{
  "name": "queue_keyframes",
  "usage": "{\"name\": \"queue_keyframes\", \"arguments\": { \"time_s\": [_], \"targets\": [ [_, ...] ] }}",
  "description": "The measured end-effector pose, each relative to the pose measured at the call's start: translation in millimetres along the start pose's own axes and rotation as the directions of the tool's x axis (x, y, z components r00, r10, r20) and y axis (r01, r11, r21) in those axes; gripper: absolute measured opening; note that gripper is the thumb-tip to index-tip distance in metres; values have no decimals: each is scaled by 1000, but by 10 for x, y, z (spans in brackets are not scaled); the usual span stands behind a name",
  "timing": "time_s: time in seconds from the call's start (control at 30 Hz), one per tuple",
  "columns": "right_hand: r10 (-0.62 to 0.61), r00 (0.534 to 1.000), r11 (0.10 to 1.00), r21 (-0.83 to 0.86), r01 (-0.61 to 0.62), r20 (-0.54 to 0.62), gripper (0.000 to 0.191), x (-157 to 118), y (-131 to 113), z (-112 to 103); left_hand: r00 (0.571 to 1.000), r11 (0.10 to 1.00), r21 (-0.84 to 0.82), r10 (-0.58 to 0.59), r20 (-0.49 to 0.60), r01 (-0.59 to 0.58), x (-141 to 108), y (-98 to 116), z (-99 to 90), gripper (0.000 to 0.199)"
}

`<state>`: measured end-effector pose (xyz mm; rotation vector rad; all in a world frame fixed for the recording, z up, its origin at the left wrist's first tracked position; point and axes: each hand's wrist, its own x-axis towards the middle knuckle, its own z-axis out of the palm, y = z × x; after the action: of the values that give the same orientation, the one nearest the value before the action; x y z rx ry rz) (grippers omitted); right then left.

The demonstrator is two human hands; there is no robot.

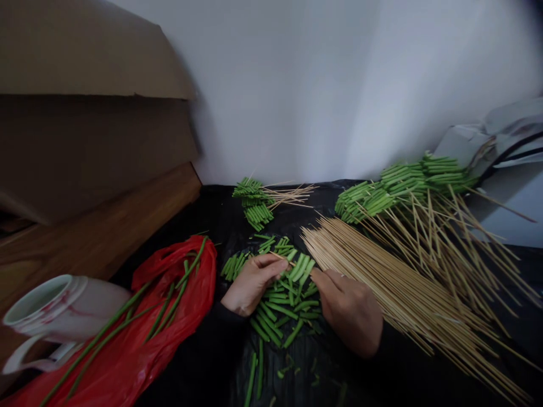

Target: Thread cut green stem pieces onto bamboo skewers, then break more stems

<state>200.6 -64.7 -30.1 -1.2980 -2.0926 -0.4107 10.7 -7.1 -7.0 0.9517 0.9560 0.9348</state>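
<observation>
My left hand (252, 284) and my right hand (347, 311) pinch a thin bamboo skewer (292, 263) between them, low over a loose heap of cut green stem pieces (280, 302). Whether a green piece is on the skewer is hidden by my fingers. To my right lies a large spread of bare bamboo skewers (394, 282), almost touching my right hand. Bundles of green pieces on skewers rest at the back, one group (254, 200) behind the heap and another (394, 189) at the back right.
Black plastic sheeting (220, 226) covers the work surface. On the left, a red plastic bag (178, 282) holds long green stalks (127, 322), beside a white ceramic jug (55, 311). A wooden board (97, 237) and cardboard (85, 56) lean left; a white wall stands behind.
</observation>
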Motion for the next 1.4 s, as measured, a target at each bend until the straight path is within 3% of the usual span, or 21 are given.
{"name": "queue_keyframes", "arguments": {
  "time_s": [0.4,0.63,0.7,0.83,0.97,1.1,1.27,1.4],
  "targets": [
    [-6,1000,999,42,7,-18,23,32,-29,-19,999,996,81,40,31,-43,7,-69,23,19],
    [31,998,999,-14,-31,-50,23,88,141,-64,994,966,243,105,-37,-93,7,79,-80,27],
    [38,997,998,-40,-40,-61,23,97,200,-62,989,922,364,146,-10,-132,6,124,-124,25],
    [39,997,996,-83,-44,-67,22,98,258,-51,956,730,618,216,198,-293,-6,141,-157,12],
    [33,998,996,-82,-38,-58,23,95,253,-49,887,455,761,238,396,-462,-33,105,-136,30],
    [39,998,996,-78,-43,-50,22,95,234,-48,860,249,825,216,463,-507,-59,64,-117,40],
    [36,998,997,-66,-40,-53,23,100,217,-53,841,208,823,263,473,-528,-47,24,-96,23],
    [35,996,996,-78,-42,-85,22,110,224,-68,832,302,796,382,403,-525,-22,30,-70,15]
  ]
}}
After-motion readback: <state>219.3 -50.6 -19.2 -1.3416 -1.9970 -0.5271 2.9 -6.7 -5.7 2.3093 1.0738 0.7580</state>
